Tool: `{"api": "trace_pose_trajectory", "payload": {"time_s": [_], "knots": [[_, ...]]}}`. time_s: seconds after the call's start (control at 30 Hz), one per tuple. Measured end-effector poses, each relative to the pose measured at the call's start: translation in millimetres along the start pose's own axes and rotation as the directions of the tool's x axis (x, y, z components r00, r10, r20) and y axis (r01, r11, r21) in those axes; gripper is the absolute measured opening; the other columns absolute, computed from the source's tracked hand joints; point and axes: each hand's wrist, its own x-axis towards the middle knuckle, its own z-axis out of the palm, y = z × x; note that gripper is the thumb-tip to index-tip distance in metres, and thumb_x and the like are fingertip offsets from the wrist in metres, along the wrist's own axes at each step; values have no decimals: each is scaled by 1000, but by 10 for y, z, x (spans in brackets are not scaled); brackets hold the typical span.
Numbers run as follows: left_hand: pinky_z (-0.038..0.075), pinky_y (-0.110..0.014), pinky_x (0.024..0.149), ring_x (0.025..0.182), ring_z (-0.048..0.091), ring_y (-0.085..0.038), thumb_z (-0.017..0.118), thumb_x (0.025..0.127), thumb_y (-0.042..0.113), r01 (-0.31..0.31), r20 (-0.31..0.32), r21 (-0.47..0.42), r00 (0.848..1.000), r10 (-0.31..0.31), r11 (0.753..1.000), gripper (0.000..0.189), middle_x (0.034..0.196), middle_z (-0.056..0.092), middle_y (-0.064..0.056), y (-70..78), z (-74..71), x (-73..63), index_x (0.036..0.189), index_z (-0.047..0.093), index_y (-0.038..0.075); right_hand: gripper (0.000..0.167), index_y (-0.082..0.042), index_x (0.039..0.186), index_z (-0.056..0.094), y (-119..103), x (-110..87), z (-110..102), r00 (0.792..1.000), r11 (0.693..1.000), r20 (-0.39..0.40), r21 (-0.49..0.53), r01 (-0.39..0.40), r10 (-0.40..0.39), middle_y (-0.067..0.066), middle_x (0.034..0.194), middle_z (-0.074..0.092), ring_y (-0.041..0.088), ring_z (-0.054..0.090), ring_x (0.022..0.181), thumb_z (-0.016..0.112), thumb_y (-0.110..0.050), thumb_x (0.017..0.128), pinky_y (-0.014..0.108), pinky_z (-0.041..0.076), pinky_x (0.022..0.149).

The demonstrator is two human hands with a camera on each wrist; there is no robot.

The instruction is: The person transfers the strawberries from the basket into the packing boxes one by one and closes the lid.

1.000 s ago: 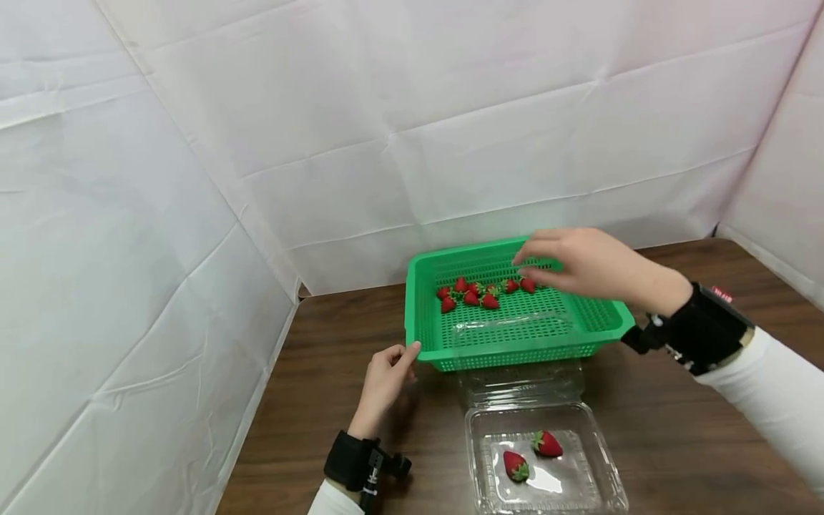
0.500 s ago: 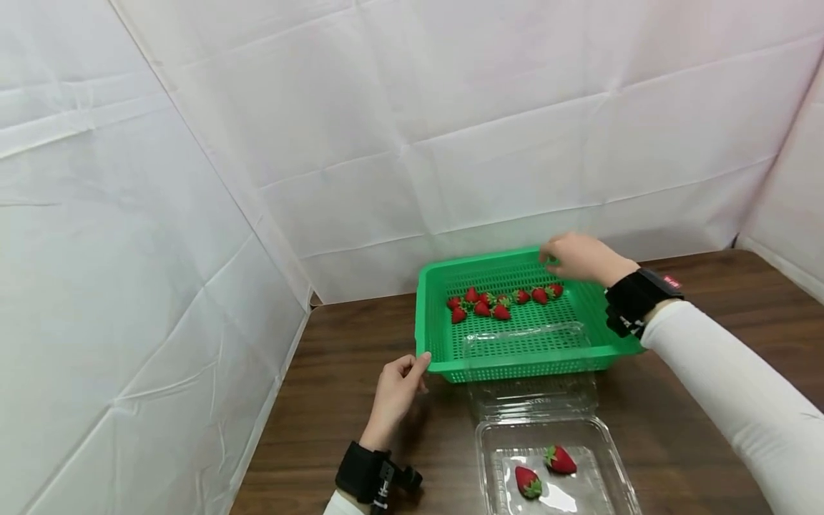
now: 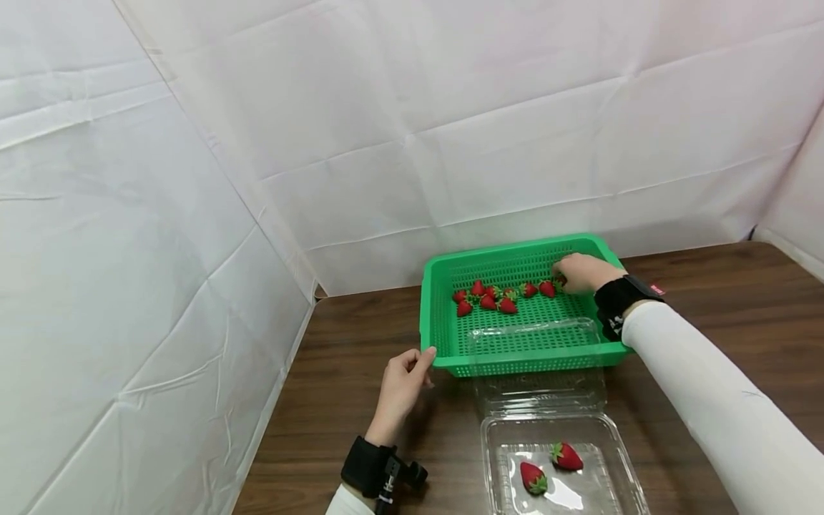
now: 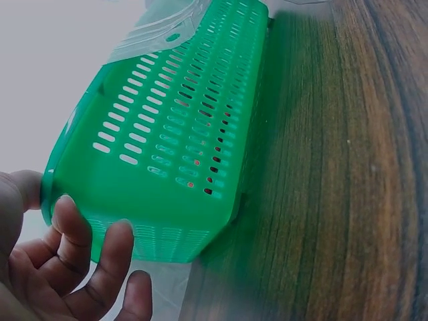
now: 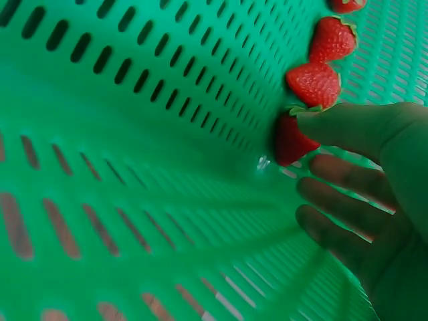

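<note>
My left hand (image 3: 400, 386) pinches the front left corner of a green perforated plastic basket (image 3: 440, 322). In the left wrist view, the thumb lies over the basket's rim and the fingers (image 4: 115, 251) curl below it, by the outer wall. My right hand (image 3: 584, 273) reaches down inside the basket at its back right. There, in the right wrist view, the thumb presses the leafy end of a red strawberry (image 5: 291, 142), with the other fingers just beside it; the index finger is hidden. Several more strawberries (image 3: 488, 302) lie along the back left of the basket floor.
In front of the basket sits a clear plastic clamshell box (image 3: 487, 461), holding two strawberries (image 3: 566, 456). Its open lid (image 3: 541, 392) leans back over the basket's front rim. All stand on a dark wooden table (image 3: 335, 350) with white cloth walls (image 3: 360, 179) behind and beside.
My right hand has moved from above the basket's right part down to the strawberry at the end of the row. The left hand keeps its hold on the basket corner. The view has shifted slightly.
</note>
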Motion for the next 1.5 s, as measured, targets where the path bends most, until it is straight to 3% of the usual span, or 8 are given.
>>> {"api": "trace_pose_trajectory", "payload": {"time_s": [0.3, 0.5, 0.67, 0.87, 1.13, 1.3, 1.4, 1.5], "knots": [[35, -28, 56, 67, 55, -42, 59, 104, 33, 28, -5, 19, 1000, -27, 999, 45, 75, 58, -32, 137, -26, -72, 77, 58, -3, 14, -2, 93, 59, -5, 49, 66, 999, 998, 50, 55, -13, 10, 10, 86, 51, 24, 45, 74, 72, 1, 89, 39, 36, 68], [34, -29, 55, 57, 49, -25, 59, 105, 27, 14, 6, 11, 1000, -14, 1000, 43, 75, 56, -34, 392, -58, -199, 77, 55, -6, 40, -14, 74, 32, 12, 46, 95, 997, 997, 78, 73, 7, -13, -1, 70, 20, 16, 19, 63, 59, 14, 86, 36, 21, 63], [32, -28, 55, 68, 53, -48, 59, 104, 30, 29, -7, 20, 1000, -29, 999, 43, 75, 58, -33, 230, -57, -146, 76, 56, -2, 47, -16, 75, 22, 6, 70, 119, 995, 996, 95, 89, 21, -29, -2, 72, 10, 15, 11, 63, 52, 19, 84, 36, 17, 63], [39, -30, 58, 72, 52, -50, 61, 101, 42, 28, -16, 11, 999, -27, 1000, 46, 73, 59, -26, 29, -72, -95, 76, 57, 5, 48, -16, 74, 22, -60, 69, 81, 994, 995, 102, 97, 18, -28, -2, 71, 10, 15, 12, 62, 54, 18, 84, 36, 18, 62], [52, -50, 78, 86, 55, -57, 58, 105, 26, 43, 23, -37, 999, -42, 998, 42, 81, 55, -40, 405, -96, -224, 78, 56, -7, 48, -16, 74, 22, -58, 59, 67, 993, 995, 120, 99, 2, -14, -2, 71, 11, 16, 12, 62, 53, 18, 86, 36, 18, 62], [51, -59, 86, 87, 57, -56, 58, 105, 25, 63, 37, -91, 998, -60, 994, 42, 80, 53, -40, 274, -47, -123, 76, 54, -5, 43, -16, 73, 29, 9, 37, 83, 993, 996, 120, 93, -18, 6, -2, 70, 14, 15, 15, 61, 54, 17, 87, 35, 19, 61], [52, -58, 85, 79, 60, -49, 57, 105, 27, 60, 46, -117, 997, -55, 991, 43, 70, 54, -27, 121, -5, -47, 77, 55, -4, 24, -6, 76, 52, 4, -24, 49, 996, 996, 93, 83, -12, 4, -1, 69, 34, 15, 32, 61, 60, 13, 88, 33, 29, 59], [54, -52, 82, 71, 63, -35, 57, 105, 33, 59, 57, -123, 997, -52, 991, 46, 65, 55, -10, 15, 36, -12, 81, 57, -6, 15, 5, 103, 69, -22, -113, -30, 999, 997, 49, 71, 9, -12, 11, 87, 61, 25, 56, 76, 68, 7, 89, 38, 47, 66]]}}
